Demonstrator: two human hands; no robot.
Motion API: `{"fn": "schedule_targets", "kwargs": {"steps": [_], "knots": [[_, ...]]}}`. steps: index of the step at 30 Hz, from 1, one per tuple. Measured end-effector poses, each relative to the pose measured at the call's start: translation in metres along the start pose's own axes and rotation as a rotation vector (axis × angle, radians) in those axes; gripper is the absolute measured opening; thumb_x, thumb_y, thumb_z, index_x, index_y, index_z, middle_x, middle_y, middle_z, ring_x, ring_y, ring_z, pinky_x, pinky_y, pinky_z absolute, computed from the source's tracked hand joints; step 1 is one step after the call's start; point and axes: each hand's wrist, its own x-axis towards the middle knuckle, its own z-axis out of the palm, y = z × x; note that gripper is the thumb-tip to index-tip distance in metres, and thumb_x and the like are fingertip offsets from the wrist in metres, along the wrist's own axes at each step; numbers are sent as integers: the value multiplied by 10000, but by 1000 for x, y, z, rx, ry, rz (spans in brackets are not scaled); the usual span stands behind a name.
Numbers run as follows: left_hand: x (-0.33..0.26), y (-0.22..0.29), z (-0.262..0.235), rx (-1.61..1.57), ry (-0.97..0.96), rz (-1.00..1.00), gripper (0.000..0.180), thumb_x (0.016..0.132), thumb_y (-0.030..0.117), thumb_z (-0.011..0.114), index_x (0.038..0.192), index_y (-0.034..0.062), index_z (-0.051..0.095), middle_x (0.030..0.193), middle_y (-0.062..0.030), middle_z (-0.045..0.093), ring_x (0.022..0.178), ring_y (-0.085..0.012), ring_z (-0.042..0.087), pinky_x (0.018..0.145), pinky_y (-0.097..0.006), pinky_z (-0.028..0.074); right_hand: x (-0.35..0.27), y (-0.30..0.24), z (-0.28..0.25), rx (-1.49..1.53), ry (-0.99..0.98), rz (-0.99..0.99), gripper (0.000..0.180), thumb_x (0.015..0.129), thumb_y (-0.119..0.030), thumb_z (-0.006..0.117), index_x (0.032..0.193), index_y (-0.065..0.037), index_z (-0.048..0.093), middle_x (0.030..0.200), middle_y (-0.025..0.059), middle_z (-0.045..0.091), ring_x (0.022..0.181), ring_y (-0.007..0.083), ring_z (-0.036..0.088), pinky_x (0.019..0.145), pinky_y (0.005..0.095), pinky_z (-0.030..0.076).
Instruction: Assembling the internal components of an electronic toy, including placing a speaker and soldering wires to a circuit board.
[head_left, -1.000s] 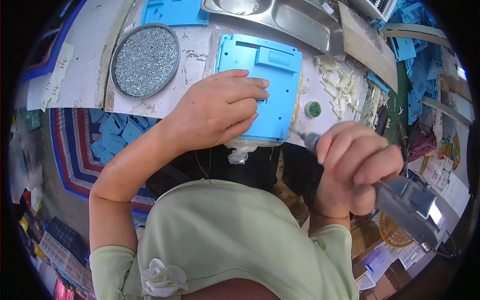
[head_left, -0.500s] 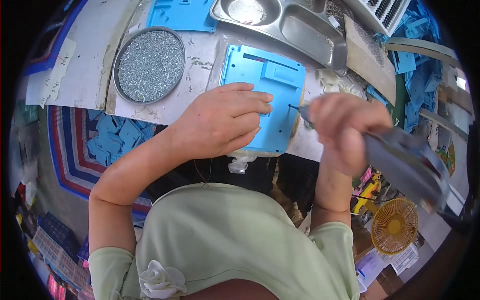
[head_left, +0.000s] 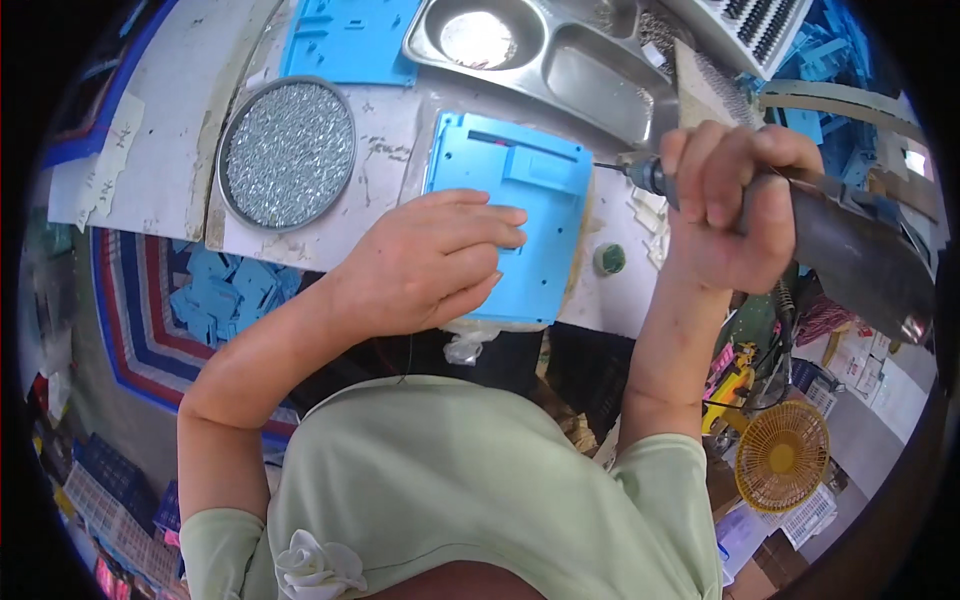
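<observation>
A light-blue plastic panel, with a raised rectangular part, a slot and small holes, lies on the table in front of me. My left hand rests on its left side, fingers stretched out over the surface and holding nothing. My right hand is wrapped round a dark electric screwdriver. The thin bit points left, just off the panel's upper right edge. At the back left stands a round metal dish full of small silver screws.
Behind the panel sits a steel compartment tray, with another blue panel to its left. A small green-topped round piece lies right of the panel. Blue parts fill a striped bag below left. A yellow fan stands lower right.
My right hand has lifted the screwdriver off the panel's right side and moved it up and to the right. My left hand stays on the panel. The whole view has shifted slightly.
</observation>
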Motion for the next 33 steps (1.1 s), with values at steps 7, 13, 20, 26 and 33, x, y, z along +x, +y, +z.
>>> {"fn": "schedule_targets", "kwargs": {"steps": [7, 13, 20, 26, 33], "knots": [[1, 0, 2, -23, 0, -15, 125, 826, 15, 707, 781, 36, 592, 1181, -97, 704, 1192, -271, 674, 1000, -480, 523, 11, 22, 0, 5, -2, -13, 157, 986, -92, 627, 977, -12, 492, 633, 48, 502, 519, 132, 458, 501, 319, 415], [-1, 0, 1, -39, 3, -32, 128, 827, 24, 711, 783, 37, 592, 1184, -90, 704, 1192, -263, 673, 1007, -472, 521, 6, 26, 6, -194, 25, 151, 158, 988, -165, 571, 899, -81, 471, 587, 5, 428, 515, 143, 426, 609, 359, 422], [-1, -1, 3, -39, 12, -21, 163, 826, 27, 708, 755, 45, 561, 1186, -92, 704, 1176, -271, 679, 1003, -480, 525, 15, 26, -6, -122, -72, 184, 121, 988, -168, 581, 1054, -71, 549, 595, -25, 442, 523, 119, 444, 596, 335, 434], [-11, -6, 3, 29, 114, -1, 186, 822, 14, 684, 722, 58, 533, 1166, -106, 726, 1166, -277, 690, 1026, -500, 494, -3, -22, 28, -21, -166, 199, 228, 988, -322, 638, 1084, -134, 553, 613, -50, 485, 516, 99, 468, 577, 310, 434], [-14, -4, 5, 61, 159, -54, 206, 831, 15, 675, 706, 68, 520, 1149, -95, 741, 1157, -270, 698, 1052, -502, 473, -31, -8, 51, 13, -141, 201, 320, 952, -347, 724, 1023, -116, 515, 609, -30, 529, 463, 121, 494, 502, 319, 442]]}}
